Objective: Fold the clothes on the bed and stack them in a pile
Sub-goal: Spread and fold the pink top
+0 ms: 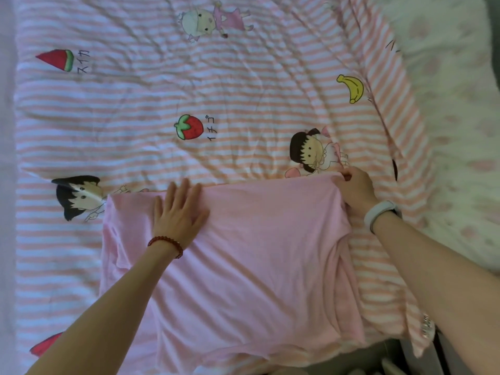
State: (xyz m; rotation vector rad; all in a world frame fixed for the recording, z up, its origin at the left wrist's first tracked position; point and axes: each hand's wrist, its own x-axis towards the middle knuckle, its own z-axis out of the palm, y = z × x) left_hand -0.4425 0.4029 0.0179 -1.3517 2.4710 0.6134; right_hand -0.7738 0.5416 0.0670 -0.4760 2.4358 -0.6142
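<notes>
Head view: a pink garment (249,253) is lying spread across the lower centre of the frame on a pink-and-white striped bedsheet (135,104), its far edge running as a straight line across the middle of the picture and its near edge hanging toward the bottom edge of the bed. The left hand (178,212) is lying flat on the garment's upper left part, fingers straight and spread, palm pressing the cloth; a red bead bracelet (166,243) is sitting on that wrist. The right hand (354,189) is curling at the garment's upper right corner, thumb and fingers pinching the fabric edge there; a pale wristband (378,215) is circling that wrist. The sheet is showing printed cartoons: a strawberry (189,127) at centre, a banana (351,87) at upper right, a watermelon slice (58,59) at upper left, and a dark-haired cartoon girl (78,196) just beside the garment's upper left corner. A white floral quilt (454,117) is lying along the right side of the frame.
</notes>
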